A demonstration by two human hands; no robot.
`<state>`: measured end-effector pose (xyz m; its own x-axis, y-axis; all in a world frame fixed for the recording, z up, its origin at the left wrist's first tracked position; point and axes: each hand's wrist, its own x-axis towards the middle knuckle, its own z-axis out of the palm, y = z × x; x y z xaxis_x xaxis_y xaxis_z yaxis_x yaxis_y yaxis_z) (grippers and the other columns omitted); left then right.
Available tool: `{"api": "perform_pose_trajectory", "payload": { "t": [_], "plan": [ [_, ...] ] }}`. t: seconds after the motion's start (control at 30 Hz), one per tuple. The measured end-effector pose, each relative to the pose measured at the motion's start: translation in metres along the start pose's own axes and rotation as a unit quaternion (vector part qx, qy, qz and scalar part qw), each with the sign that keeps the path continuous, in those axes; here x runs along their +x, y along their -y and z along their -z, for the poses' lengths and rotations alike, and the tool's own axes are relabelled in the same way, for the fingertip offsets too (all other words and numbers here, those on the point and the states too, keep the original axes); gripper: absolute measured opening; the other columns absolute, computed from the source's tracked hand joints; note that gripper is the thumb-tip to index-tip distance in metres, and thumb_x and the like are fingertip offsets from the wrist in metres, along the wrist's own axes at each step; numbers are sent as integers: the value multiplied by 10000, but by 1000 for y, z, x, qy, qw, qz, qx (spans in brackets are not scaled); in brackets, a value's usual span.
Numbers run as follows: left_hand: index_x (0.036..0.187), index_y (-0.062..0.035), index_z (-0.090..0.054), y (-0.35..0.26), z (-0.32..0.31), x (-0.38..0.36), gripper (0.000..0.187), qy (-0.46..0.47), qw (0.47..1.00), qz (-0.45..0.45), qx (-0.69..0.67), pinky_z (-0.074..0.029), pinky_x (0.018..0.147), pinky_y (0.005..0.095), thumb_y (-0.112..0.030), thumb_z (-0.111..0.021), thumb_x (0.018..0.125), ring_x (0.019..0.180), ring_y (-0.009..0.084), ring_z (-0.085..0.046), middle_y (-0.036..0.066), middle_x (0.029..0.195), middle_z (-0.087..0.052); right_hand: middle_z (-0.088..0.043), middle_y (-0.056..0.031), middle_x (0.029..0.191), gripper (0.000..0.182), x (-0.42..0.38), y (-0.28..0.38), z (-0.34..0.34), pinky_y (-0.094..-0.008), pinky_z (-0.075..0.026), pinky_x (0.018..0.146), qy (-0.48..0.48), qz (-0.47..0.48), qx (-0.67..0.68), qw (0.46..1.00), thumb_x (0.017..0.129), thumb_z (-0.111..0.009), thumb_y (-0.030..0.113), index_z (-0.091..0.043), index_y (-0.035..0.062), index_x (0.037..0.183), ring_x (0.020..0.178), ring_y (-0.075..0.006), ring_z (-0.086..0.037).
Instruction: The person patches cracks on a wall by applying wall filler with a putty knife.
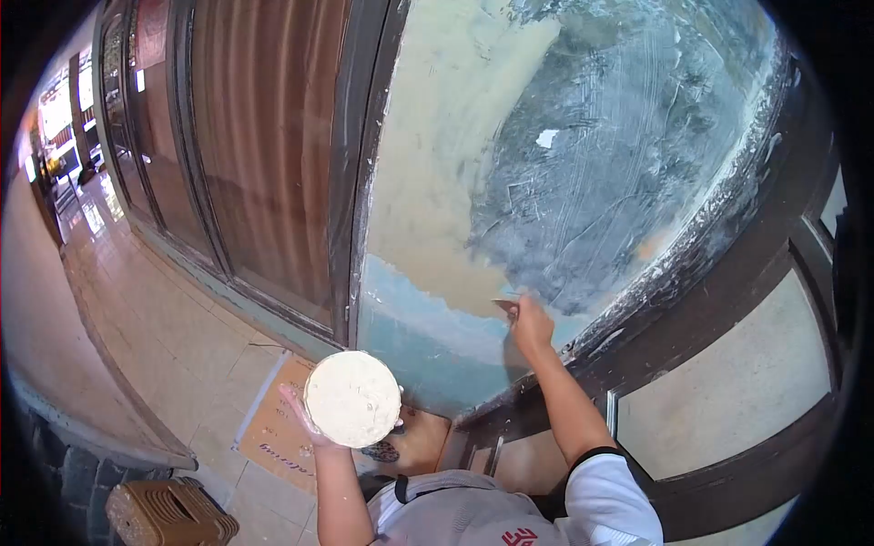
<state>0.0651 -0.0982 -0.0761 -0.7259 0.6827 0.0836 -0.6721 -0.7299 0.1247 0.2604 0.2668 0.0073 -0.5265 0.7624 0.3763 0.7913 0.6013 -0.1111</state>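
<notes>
While the right hand (531, 320) is closed around the handle of a small scraper (506, 305), pressing its blade flat against the wall (437, 182) at the edge where the cream coat meets the grey-blue patch, the left hand (305, 420) is held out low with its fingers curled under a round tub of putty (353, 399), which it carries from below with the pale, lumpy filling facing up. The tub is probably fairly weighty when this full, and the paste looks soft and sticky, so it wants a level hold under the base or by the rim; tilting it could let the filling slump. The scraper seems light, with a thin, slightly springy blade, best gripped well back on the handle so the blade can flex. The wall is a rough patchwork: smooth cream skim on the left, streaked grey-blue with scrape marks on the right, and a blue band along the bottom. Dark wooden frames (364, 164) border it, speckled with white splashes. Below lie pale floor tiles (164, 337), a sheet of printed cardboard (273, 428) and a woven basket (168, 514); a bright corridor runs away at the left.
</notes>
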Motion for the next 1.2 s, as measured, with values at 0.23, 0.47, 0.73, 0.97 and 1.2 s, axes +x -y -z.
{"api": "perform_pose_trajectory", "payload": {
  "t": [0.23,0.47,0.73,0.97,1.2],
  "plan": [
    [1397,-22,-591,-5,12,-9,971,-57,998,-37,-2,-514,1042,535,-833,-330,933,1241,383,-610,157,1422,-608,-661,-156,1067,181,-5,-1,1,-593,-509,754,-33,11,9,999,958,-622,215,-561,95,1079,1008,-410,-652],
    [1391,-8,-590,-10,9,-15,987,-20,998,-38,-41,-516,1028,558,-836,-298,939,1244,386,-601,178,1428,-595,-662,-148,1059,196,13,6,36,-589,-503,773,-61,-30,19,997,944,-654,201,-551,92,1070,995,-409,-651],
    [1407,-18,-580,-6,5,-12,945,-13,999,-41,-2,-502,1049,547,-809,-332,952,1248,390,-602,170,1420,-604,-666,-149,1065,186,9,-3,-4,-567,-505,743,-114,54,39,991,949,-650,213,-547,94,1048,989,-408,-649],
    [1424,13,-547,-6,12,-17,952,-46,996,-77,17,-497,1066,509,-791,-317,968,1261,361,-600,170,1418,-603,-666,-169,993,156,-14,-1,20,-571,-486,739,-77,-30,45,996,946,-651,188,-552,73,985,985,-437,-633],
    [1439,24,-525,-10,-4,-10,914,46,997,-57,19,-495,1065,495,-748,-309,999,1252,352,-607,185,1406,-606,-667,-151,953,149,0,-20,39,-578,-483,741,-105,-54,37,992,940,-659,186,-564,79,981,955,-439,-635]
  ]
}}
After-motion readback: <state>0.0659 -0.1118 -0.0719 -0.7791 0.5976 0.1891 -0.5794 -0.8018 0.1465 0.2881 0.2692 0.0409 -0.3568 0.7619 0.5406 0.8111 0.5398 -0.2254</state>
